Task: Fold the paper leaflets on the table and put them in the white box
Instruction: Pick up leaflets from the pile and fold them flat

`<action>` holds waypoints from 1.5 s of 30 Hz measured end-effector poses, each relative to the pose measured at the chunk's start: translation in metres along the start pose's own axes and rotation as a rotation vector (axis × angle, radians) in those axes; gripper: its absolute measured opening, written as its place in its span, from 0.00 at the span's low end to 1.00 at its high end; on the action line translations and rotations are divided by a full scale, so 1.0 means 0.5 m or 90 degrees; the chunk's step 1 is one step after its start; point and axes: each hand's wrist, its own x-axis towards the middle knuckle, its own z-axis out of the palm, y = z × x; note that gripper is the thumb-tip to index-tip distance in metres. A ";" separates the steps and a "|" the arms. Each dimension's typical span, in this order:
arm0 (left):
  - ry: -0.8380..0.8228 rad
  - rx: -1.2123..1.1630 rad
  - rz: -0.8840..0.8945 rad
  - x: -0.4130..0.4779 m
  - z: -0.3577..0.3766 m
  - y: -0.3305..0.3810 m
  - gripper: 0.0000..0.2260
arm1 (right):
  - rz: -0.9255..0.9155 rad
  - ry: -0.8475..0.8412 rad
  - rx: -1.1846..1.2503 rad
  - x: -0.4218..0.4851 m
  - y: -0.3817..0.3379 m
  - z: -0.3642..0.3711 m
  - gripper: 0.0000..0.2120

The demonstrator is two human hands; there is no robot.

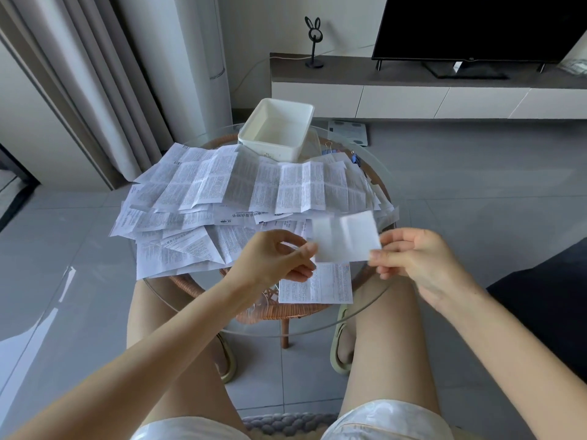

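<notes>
White leaflet (346, 238), blurred, perhaps folded: left hand (273, 262) pinches its 9 o'clock edge, right hand (416, 262) its 3 o'clock edge.

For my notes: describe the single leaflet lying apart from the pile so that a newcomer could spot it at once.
Find the round glass table, then its edge nearest the person. There, just below the left hand and the held leaflet, the lone leaflet lies flat on the glass. Unlike the heap of leaflets spread farther back, it sits by itself at the near rim.
</notes>
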 end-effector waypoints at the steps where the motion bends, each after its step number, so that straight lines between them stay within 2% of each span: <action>1: 0.006 0.162 0.081 0.004 -0.002 -0.023 0.13 | 0.016 0.006 -0.031 0.005 0.002 -0.024 0.13; 3: -0.029 0.481 0.309 0.000 0.002 -0.067 0.10 | 0.050 -0.005 -0.110 0.013 0.014 -0.063 0.16; 4: -0.068 0.580 0.407 -0.001 0.006 -0.089 0.11 | 0.065 -0.019 -0.153 0.017 0.021 -0.076 0.16; 6: -0.119 0.685 0.507 -0.004 0.007 -0.126 0.15 | 0.087 -0.045 -0.226 0.025 0.035 -0.090 0.16; 15: -0.090 0.726 0.446 -0.056 -0.076 -0.132 0.16 | 0.028 -0.044 -0.472 0.081 0.058 -0.043 0.09; 17: -0.075 0.716 0.434 -0.054 -0.083 -0.125 0.16 | -0.019 -0.031 -0.640 0.083 0.056 -0.031 0.08; 20: 0.004 0.677 0.425 -0.041 -0.090 -0.102 0.14 | -0.110 0.030 -0.960 0.074 0.052 -0.019 0.13; 22: 0.091 0.661 0.422 -0.024 -0.105 -0.080 0.10 | -0.181 0.069 -1.053 0.071 0.039 -0.009 0.15; 24: 0.193 0.685 0.417 0.004 -0.129 -0.064 0.02 | -0.294 0.127 -1.044 0.082 0.016 0.007 0.17; 27: 0.285 0.735 0.347 0.053 -0.163 -0.044 0.04 | -0.504 0.168 -0.967 0.128 -0.010 0.053 0.17; 29: 0.294 0.753 0.320 0.082 -0.171 -0.040 0.06 | -0.523 0.123 -1.016 0.150 -0.030 0.095 0.21; 30: 0.287 0.757 0.315 0.095 -0.171 -0.040 0.07 | -0.498 0.077 -1.055 0.163 -0.039 0.114 0.20; 32: 0.269 0.764 0.308 0.111 -0.166 -0.043 0.09 | -0.469 0.039 -1.113 0.172 -0.053 0.141 0.12; 33: 0.258 0.765 0.303 0.115 -0.163 -0.044 0.10 | -0.495 0.034 -1.107 0.173 -0.059 0.145 0.09; 34: 0.253 0.767 0.307 0.118 -0.160 -0.048 0.12 | -0.523 0.022 -1.087 0.175 -0.058 0.139 0.13; 36: 0.255 0.767 0.325 0.123 -0.157 -0.054 0.16 | -0.594 0.037 -1.080 0.160 -0.063 0.122 0.19; 38: 0.271 0.758 0.342 0.123 -0.153 -0.051 0.21 | -0.715 0.123 -1.023 0.138 -0.075 0.122 0.17; 39: 0.285 0.748 0.359 0.123 -0.150 -0.045 0.21 | -0.761 0.148 -0.992 0.115 -0.087 0.124 0.16; 41: 0.329 0.709 0.431 0.116 -0.145 -0.034 0.12 | -0.838 0.179 -0.901 0.069 -0.102 0.122 0.14; 42: 0.346 0.681 0.466 0.111 -0.147 -0.031 0.09 | -0.865 0.183 -0.876 0.054 -0.101 0.112 0.13; 45: 0.352 0.562 0.534 0.085 -0.168 -0.040 0.13 | -0.852 0.147 -0.824 0.020 -0.104 0.057 0.12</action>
